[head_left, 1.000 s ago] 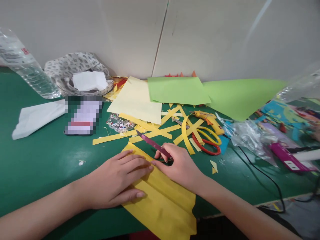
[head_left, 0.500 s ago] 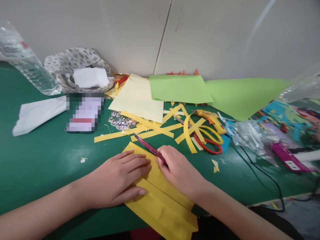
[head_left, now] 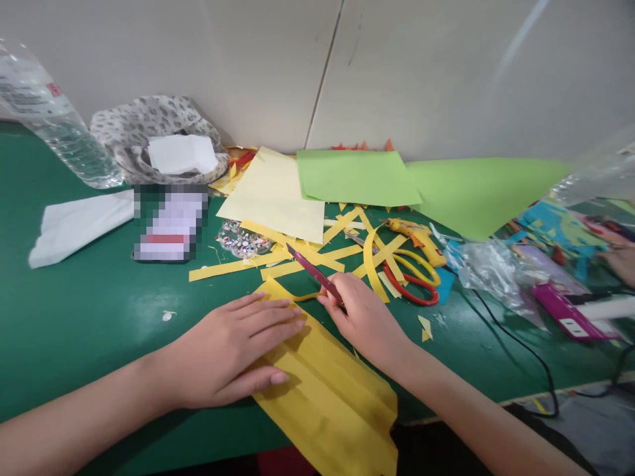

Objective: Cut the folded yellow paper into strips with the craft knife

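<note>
My left hand lies flat with fingers stretched out on a folded yellow paper sheet on the green table. My right hand is closed round a dark red craft knife, its tip pointing up and left above the paper's far edge. A thin yellow strip curls away from that edge by the knife hand.
Cut yellow strips, red-handled scissors and a yellow glue gun lie beyond the hands. Pale yellow and green sheets sit near the wall. A water bottle, tissue, phone and plastic bags surround them.
My right hand with the knife has moved right and away from the paper's top edge, and a thin strip has come loose there. My left hand stays pressed on the paper.
</note>
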A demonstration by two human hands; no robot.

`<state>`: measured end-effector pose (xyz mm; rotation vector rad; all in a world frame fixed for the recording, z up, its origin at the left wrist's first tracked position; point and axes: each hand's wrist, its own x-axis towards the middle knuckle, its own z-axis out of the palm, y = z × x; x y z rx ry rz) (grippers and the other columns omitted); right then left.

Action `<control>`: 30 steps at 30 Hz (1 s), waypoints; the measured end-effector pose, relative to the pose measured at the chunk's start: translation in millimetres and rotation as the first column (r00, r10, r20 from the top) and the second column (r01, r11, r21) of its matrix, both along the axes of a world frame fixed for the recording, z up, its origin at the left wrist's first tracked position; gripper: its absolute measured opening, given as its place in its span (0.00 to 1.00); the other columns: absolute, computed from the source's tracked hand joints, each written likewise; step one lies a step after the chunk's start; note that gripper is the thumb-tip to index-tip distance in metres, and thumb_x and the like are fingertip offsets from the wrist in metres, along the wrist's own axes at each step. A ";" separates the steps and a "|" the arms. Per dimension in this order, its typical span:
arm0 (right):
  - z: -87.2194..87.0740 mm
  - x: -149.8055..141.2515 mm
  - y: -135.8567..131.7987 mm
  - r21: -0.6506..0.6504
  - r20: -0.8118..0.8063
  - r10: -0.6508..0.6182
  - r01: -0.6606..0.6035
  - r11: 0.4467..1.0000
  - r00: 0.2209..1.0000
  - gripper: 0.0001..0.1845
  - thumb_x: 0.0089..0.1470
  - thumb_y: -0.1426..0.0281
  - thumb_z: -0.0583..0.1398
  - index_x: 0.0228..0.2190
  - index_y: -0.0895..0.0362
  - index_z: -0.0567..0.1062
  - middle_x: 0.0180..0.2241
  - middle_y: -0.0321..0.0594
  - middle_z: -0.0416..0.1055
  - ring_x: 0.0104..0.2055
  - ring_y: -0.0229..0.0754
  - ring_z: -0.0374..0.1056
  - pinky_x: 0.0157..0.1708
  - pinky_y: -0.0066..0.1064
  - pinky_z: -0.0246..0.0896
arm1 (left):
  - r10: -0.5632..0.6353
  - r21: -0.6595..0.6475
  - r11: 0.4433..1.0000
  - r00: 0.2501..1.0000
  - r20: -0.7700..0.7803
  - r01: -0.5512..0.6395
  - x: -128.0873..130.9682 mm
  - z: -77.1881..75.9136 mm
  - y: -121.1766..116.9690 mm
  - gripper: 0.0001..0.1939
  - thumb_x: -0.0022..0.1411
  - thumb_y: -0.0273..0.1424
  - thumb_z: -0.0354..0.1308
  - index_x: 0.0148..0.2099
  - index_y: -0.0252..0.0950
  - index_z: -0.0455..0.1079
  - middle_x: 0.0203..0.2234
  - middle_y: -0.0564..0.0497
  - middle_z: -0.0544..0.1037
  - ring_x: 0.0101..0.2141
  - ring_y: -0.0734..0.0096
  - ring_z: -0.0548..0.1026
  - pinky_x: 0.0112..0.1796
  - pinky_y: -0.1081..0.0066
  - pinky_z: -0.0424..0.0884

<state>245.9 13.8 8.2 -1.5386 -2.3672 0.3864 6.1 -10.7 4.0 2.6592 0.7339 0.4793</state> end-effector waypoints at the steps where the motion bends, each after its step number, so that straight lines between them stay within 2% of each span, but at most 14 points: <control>1: 1.7 0.3 0.0 -0.002 -0.001 0.004 -0.004 1.000 1.000 0.10 0.58 0.75 0.53 0.26 0.54 0.59 0.28 0.38 0.64 0.30 0.41 0.62 0.29 0.31 0.57 | 0.045 0.004 0.999 0.998 0.034 -0.045 -2.0 0.9 1.4 0.22 0.71 0.40 0.41 0.62 0.37 0.59 0.58 0.47 0.68 0.58 0.63 0.65 0.59 0.61 0.60; 3: 5.1 -1.1 -1.5 -0.002 -0.015 0.038 -0.038 0.999 0.999 0.07 0.57 0.74 0.55 0.28 0.55 0.62 0.27 0.37 0.65 0.30 0.41 0.62 0.29 0.31 0.57 | 0.189 0.009 0.982 0.977 0.096 -0.191 -6.0 2.4 5.6 0.19 0.71 0.36 0.41 0.57 0.37 0.64 0.54 0.47 0.72 0.54 0.64 0.69 0.54 0.64 0.65; 5: 7.4 -4.9 -4.2 0.010 -0.031 0.082 -0.082 0.997 0.996 0.04 0.56 0.74 0.56 0.30 0.56 0.64 0.27 0.36 0.65 0.30 0.40 0.62 0.30 0.31 0.57 | 0.334 0.013 0.941 0.935 0.117 -0.338 -9.1 2.9 10.3 0.17 0.71 0.34 0.40 0.51 0.36 0.69 0.48 0.47 0.76 0.49 0.64 0.72 0.49 0.64 0.69; 8: 7.5 -12.7 -7.5 0.041 -0.022 0.103 -0.102 0.994 0.994 0.05 0.56 0.73 0.57 0.29 0.56 0.64 0.26 0.35 0.64 0.30 0.39 0.61 0.31 0.30 0.55 | 0.410 0.030 0.910 0.908 0.084 -0.414 -10.8 0.9 14.9 0.20 0.71 0.34 0.40 0.43 0.35 0.73 0.41 0.47 0.78 0.42 0.62 0.74 0.44 0.61 0.70; 10: 5.9 -17.0 -7.7 0.059 -0.005 0.090 -0.090 0.994 0.996 0.09 0.56 0.71 0.58 0.26 0.55 0.62 0.25 0.35 0.64 0.29 0.39 0.60 0.30 0.30 0.54 | 0.397 0.008 0.917 0.916 0.059 -0.398 -9.6 -1.2 14.5 0.21 0.71 0.34 0.40 0.41 0.35 0.74 0.40 0.47 0.79 0.41 0.62 0.75 0.43 0.62 0.71; 12: 3.9 -18.9 -6.4 0.078 0.003 0.091 -0.091 0.993 0.996 0.11 0.56 0.70 0.57 0.25 0.55 0.60 0.24 0.34 0.63 0.28 0.39 0.60 0.29 0.30 0.53 | 0.365 -0.036 0.931 0.929 0.067 -0.363 -7.3 -2.7 11.7 0.20 0.71 0.34 0.40 0.44 0.35 0.74 0.42 0.48 0.78 0.42 0.64 0.75 0.44 0.64 0.71; 16: -0.1 -15.5 -2.5 0.093 -0.005 0.120 -0.119 0.989 0.993 0.10 0.56 0.74 0.55 0.25 0.55 0.60 0.24 0.35 0.64 0.28 0.39 0.61 0.29 0.29 0.54 | 0.310 -0.097 0.949 0.943 0.120 -0.300 -2.8 -2.2 5.2 0.18 0.71 0.32 0.41 0.49 0.35 0.72 0.46 0.48 0.77 0.46 0.67 0.74 0.47 0.68 0.71; 20: -5.6 -10.3 1.8 0.082 -0.018 0.104 -0.102 0.991 0.994 0.08 0.56 0.77 0.52 0.26 0.55 0.62 0.26 0.38 0.65 0.28 0.39 0.62 0.28 0.30 0.54 | 0.290 -0.153 0.951 0.947 0.140 -0.269 -0.9 -0.5 4.4 0.18 0.72 0.32 0.41 0.48 0.35 0.72 0.45 0.48 0.77 0.45 0.68 0.75 0.47 0.69 0.71; 23: -9.9 -9.6 7.0 0.093 -0.042 0.144 -0.139 0.986 0.989 0.08 0.57 0.77 0.52 0.26 0.56 0.62 0.26 0.39 0.67 0.30 0.40 0.63 0.29 0.30 0.55 | 0.273 -0.207 0.948 0.952 0.137 -0.242 -0.1 -0.2 4.9 0.18 0.72 0.32 0.40 0.45 0.34 0.73 0.42 0.48 0.78 0.43 0.69 0.75 0.45 0.70 0.71; 27: -7.0 -9.2 10.8 0.133 -0.035 0.182 -0.176 0.975 0.983 0.10 0.59 0.72 0.53 0.25 0.55 0.61 0.24 0.37 0.65 0.28 0.39 0.61 0.29 0.30 0.55 | 0.247 -0.241 0.948 0.957 0.155 -0.205 1.2 -0.4 4.4 0.19 0.72 0.32 0.40 0.43 0.35 0.73 0.38 0.48 0.78 0.39 0.69 0.75 0.41 0.71 0.72; 30: 6.8 -4.2 6.7 0.159 -0.050 0.168 -0.159 0.974 0.984 0.14 0.60 0.62 0.55 0.25 0.55 0.61 0.24 0.35 0.63 0.27 0.38 0.60 0.29 0.30 0.55 | 0.284 -0.225 0.943 0.946 0.156 -0.246 -0.6 -1.5 6.8 0.18 0.71 0.32 0.41 0.40 0.36 0.72 0.36 0.49 0.78 0.37 0.70 0.75 0.39 0.72 0.72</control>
